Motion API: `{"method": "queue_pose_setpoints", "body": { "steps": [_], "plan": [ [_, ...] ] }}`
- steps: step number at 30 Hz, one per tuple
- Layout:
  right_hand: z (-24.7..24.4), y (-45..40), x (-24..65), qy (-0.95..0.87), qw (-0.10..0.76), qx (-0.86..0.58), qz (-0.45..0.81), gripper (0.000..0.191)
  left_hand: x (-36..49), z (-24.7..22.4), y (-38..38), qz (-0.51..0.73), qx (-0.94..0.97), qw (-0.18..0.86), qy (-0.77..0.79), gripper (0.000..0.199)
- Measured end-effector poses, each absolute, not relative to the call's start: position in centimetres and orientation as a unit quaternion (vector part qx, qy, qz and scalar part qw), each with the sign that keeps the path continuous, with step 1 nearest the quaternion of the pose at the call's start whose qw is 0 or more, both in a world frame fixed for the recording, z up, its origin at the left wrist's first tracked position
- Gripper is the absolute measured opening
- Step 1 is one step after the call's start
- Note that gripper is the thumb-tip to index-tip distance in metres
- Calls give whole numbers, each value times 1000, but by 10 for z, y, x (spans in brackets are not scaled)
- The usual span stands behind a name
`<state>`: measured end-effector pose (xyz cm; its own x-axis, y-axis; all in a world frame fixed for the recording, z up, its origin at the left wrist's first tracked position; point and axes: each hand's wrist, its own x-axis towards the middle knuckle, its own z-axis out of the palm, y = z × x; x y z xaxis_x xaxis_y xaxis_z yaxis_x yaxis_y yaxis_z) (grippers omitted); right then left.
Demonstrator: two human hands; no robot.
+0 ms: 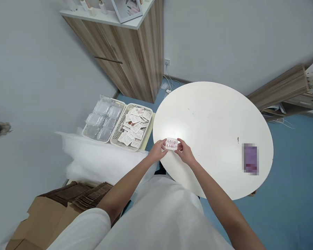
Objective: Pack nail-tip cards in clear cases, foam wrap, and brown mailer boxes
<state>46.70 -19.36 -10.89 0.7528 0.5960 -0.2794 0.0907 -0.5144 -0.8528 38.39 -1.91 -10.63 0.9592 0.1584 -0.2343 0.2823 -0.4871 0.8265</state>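
A small pack of press-on nails (171, 143), whitish with rows of pink oval pieces, is held up over the near left edge of the round white table (211, 114). My left hand (158, 150) pinches its left side between thumb and fingers. On the opposite side, my right hand (184, 151) grips the right edge the same way. To the left of my hands, a white basket (149, 119) holds many loose printed cards, some with pink or orange pieces showing. Beside it, another white basket (121, 101) contains stacks of clear plastic packs.
A pixelated purple item (250, 159) lies at the table's right. White foam wrap (104, 158) and folded brown cardboard boxes (47, 215) are at lower left. A wooden cabinet (127, 59) with bottles and a frame on top stands behind. Cables (169, 83) run along the floor by the wall.
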Motion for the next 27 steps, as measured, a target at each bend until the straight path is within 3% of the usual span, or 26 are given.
{"method": "queue_pose_setpoints", "body": {
  "steps": [8, 14, 20, 27],
  "plan": [
    [-138, -153, 475, -211, 417, -835, 291, 59, 393, -129, 2, -98, 848, 470, 223, 64],
    [-150, -139, 472, -204, 384, -844, 313, 59, 394, -136, 6, -132, 862, 439, 217, 59],
    [-153, -132, 468, -201, 355, -869, 281, 61, 393, -139, -1, -143, 877, 403, 218, 67],
    [-151, -138, 452, -132, 430, -842, 297, 66, 386, -141, -6, -126, 829, 472, 272, 69]
  ]
}}
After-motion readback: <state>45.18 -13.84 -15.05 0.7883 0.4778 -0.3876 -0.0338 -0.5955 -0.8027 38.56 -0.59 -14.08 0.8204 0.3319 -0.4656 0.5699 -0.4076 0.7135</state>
